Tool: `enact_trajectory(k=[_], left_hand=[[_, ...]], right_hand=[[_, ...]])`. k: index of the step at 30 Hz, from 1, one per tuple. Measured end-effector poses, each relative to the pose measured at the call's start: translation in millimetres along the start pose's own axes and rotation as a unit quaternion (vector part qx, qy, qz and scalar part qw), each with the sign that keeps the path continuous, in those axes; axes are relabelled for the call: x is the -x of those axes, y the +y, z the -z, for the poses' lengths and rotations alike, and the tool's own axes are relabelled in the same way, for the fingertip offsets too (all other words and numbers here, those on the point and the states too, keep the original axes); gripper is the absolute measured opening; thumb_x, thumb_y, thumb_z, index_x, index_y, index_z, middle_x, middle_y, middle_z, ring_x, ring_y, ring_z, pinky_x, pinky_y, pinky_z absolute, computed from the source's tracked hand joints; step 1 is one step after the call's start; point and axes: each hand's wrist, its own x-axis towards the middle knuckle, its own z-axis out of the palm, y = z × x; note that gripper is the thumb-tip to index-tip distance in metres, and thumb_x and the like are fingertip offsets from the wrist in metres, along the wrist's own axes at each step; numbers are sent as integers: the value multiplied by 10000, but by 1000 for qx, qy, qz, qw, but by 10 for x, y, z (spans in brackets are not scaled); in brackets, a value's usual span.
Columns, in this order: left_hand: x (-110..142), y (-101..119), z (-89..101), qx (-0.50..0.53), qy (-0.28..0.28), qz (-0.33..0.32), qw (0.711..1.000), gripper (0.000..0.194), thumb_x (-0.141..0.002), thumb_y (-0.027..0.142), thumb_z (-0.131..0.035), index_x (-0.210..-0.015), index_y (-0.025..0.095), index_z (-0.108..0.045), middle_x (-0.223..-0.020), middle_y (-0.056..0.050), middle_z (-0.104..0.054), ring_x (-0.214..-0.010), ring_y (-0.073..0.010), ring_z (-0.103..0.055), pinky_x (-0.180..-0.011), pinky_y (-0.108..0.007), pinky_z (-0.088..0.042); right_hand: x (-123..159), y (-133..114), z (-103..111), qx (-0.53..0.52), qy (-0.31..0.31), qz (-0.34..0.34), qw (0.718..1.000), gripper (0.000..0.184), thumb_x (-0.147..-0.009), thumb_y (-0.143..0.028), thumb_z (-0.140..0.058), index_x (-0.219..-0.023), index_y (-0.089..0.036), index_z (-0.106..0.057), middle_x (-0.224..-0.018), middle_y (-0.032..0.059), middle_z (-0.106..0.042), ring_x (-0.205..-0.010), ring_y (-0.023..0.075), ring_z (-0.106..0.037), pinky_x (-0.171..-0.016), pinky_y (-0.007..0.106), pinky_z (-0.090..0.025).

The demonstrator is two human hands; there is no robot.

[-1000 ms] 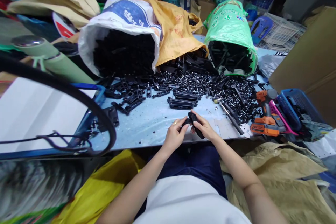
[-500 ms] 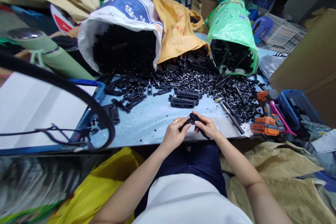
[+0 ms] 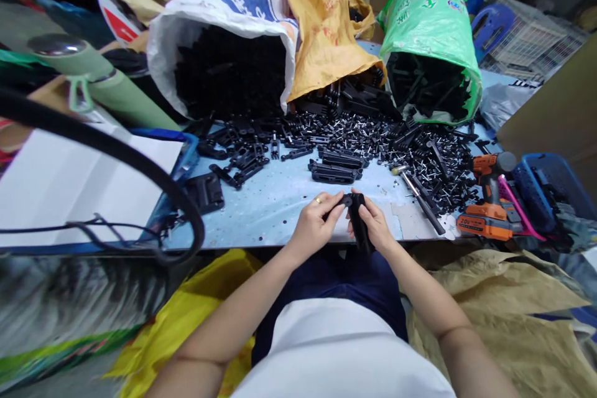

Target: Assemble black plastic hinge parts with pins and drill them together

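Note:
My right hand (image 3: 374, 222) is closed around a long black plastic part (image 3: 359, 224), which points down toward my lap at the table's front edge. Pinched in the fingers of my left hand (image 3: 318, 222) is a small black plastic piece (image 3: 346, 200), touching the upper end of the long part. How the two pieces are joined is hidden by my fingers. Just beyond my hands lie a few long black bracket-like assemblies (image 3: 336, 172), side by side on the light blue tabletop (image 3: 275, 199).
A hammer (image 3: 422, 202) and an orange cordless drill (image 3: 487, 199) lie to the right. Heaped screws and small black parts (image 3: 354, 134) stretch across the back, before a white sack (image 3: 163, 62), an orange sack (image 3: 317, 43) and a green sack (image 3: 429, 18). A black cable (image 3: 140, 165) arches at left.
The long black part has turned from slanting to nearly upright in my right hand, its broad side now showing. My view has shifted slightly left and down.

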Motion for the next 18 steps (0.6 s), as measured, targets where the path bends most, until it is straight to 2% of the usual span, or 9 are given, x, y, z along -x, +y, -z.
enact_trajectory(k=[3,6,10,13,15,18], left_hand=[[104,14,-138,-2,3,0,1000,263,-838,244,-495,-1019,150,-660,-757,-45,-629,-668,-123,-579,-651,-240,-497],[132,24,-144,-29,4,-6,1000,249,-833,243,-507,-1006,156,-664,-778,-51,-637,-694,-130,-592,-674,-244,-503],[135,43,-64,-79,-15,-26,996,258,-843,257,-498,-1030,164,-650,-779,-44,-621,-700,-126,-598,-673,-236,-509],[123,68,-62,-100,-9,-48,994,263,-856,256,-482,-1045,165,-640,-781,-42,-615,-703,-121,-599,-649,-223,-510],[105,88,-99,-107,12,-62,992,263,-862,244,-473,-1051,162,-636,-776,-42,-614,-706,-119,-597,-638,-218,-509],[72,116,-195,-114,63,-75,989,260,-865,225,-470,-1060,169,-633,-756,-36,-610,-691,-113,-591,-624,-215,-507]], right_hand=[[-74,-43,42,8,9,9,1000,628,-791,-548,-495,-1332,-242,-401,-718,-16,-576,-492,77,-545,-455,218,-505],[-117,-72,106,122,-23,71,990,596,-771,-516,-549,-1283,-219,-477,-791,10,-627,-527,84,-559,-533,246,-531],[-182,-155,258,288,-74,214,931,505,-788,-453,-568,-1216,-187,-552,-995,74,-659,-790,146,-632,-758,281,-523],[-220,-233,334,341,-91,289,890,468,-835,-409,-522,-1241,-176,-530,-1040,93,-656,-891,155,-627,-822,272,-497],[-230,-272,337,354,-83,308,879,474,-849,-409,-501,-1259,-170,-510,-1022,95,-660,-889,155,-627,-821,271,-495],[-215,-283,271,355,-53,277,891,518,-849,-460,-479,-1286,-182,-483,-995,88,-657,-863,162,-624,-798,286,-504]])
